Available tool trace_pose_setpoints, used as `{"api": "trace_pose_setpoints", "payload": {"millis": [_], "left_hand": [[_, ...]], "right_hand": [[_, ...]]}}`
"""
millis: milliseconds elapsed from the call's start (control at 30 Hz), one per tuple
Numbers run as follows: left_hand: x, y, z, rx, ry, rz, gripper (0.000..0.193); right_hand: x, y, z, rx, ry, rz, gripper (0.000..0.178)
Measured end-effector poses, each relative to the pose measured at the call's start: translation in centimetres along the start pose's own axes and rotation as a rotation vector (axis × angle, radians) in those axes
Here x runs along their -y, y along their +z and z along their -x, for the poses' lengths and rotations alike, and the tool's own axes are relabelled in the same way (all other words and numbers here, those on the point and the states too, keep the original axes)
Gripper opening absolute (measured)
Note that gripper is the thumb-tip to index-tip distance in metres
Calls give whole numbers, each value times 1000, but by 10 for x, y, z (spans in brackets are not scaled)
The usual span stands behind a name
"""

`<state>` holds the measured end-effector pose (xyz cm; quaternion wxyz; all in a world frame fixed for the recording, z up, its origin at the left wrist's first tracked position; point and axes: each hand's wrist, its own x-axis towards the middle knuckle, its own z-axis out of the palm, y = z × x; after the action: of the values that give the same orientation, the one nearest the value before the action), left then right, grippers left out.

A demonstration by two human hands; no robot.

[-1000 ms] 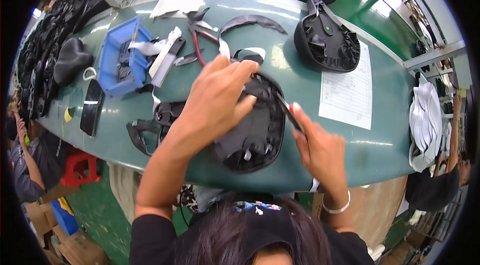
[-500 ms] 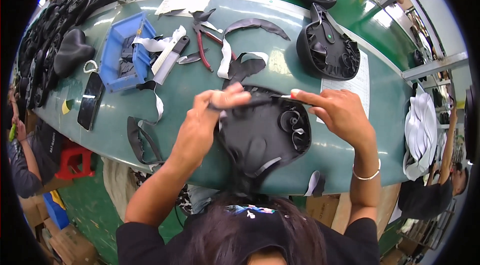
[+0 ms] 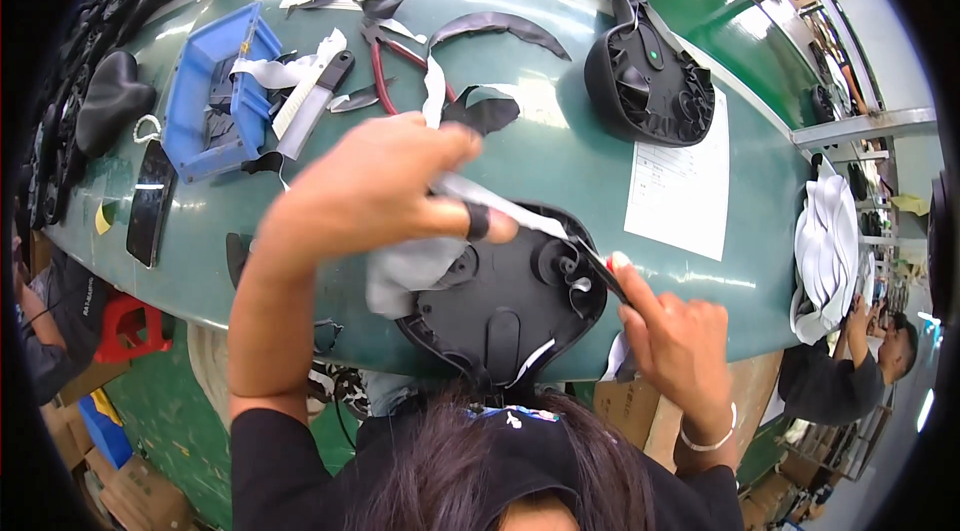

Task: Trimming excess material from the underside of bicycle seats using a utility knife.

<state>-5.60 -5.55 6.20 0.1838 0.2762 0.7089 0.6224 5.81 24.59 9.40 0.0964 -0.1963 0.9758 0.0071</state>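
A black bicycle saddle [image 3: 470, 316] lies underside up in front of me, nose toward my body. My left hand [image 3: 390, 181], smeared by motion and wearing a black band on one finger, grips a strip of white-backed cover material [image 3: 505, 206] drawn taut from the saddle's far rim. A loose grey-white flap hangs beneath that hand. My right hand [image 3: 675, 336] is closed round a slim dark knife [image 3: 597, 266], its tip at the rim where the strip meets the saddle. Red-handled pliers [image 3: 378, 76] and offcuts, including a curved black strip [image 3: 505, 28], lie beyond my left hand.
At left are a blue bin [image 3: 190, 121] of scraps, a utility knife [image 3: 318, 96] and a phone [image 3: 152, 206]. Another upturned saddle [image 3: 650, 81] rests on paper [image 3: 680, 191] at far right. White covers [image 3: 825, 251] hang right; other people work at both sides.
My left hand has moved left and toward me, pulling the strip away from the saddle rim. My right hand has come nearer with the knife. The view has shifted slightly.
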Motion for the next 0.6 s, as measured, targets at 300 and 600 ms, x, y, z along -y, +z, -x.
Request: {"api": "trace_pose_setpoints", "payload": {"millis": [300, 600], "left_hand": [[29, 39, -32, -376, -76, 569, 30], [-77, 17, 19, -1660, 891, 229, 18]], "right_hand": [[-5, 1, -20, 101, -152, 97, 54], [46, 51, 63, 105, 437, -1114, 58]]}}
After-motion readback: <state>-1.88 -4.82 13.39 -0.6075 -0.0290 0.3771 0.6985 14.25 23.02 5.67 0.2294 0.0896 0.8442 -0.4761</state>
